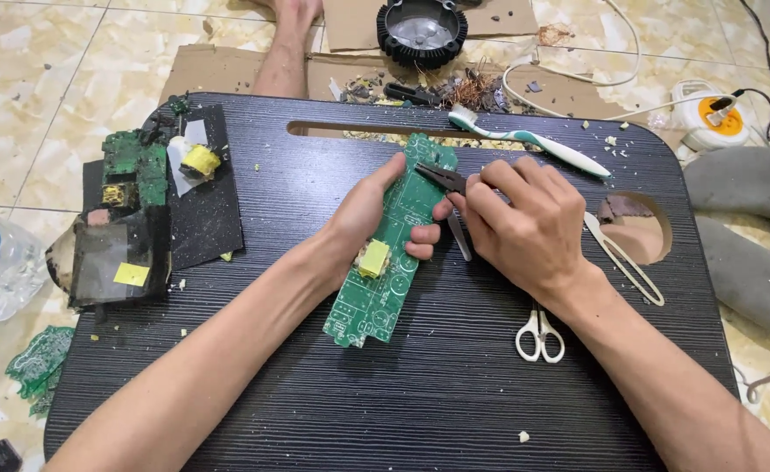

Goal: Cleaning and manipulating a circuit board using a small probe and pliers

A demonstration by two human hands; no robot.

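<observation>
Left hand (363, 218) gripped the green circuit board (383, 280) by its edges; right hand (525, 229) clenched pliers (442, 177) at the board's far end. Board judged light, stiff, brittle.

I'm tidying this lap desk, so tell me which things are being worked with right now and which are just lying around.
In use:
left hand holding the green circuit board
right hand gripping the pliers at the board's top end

Lying about:
toothbrush
small white scissors
tweezers
second circuit board on the black sheet
black round part on the floor
</observation>
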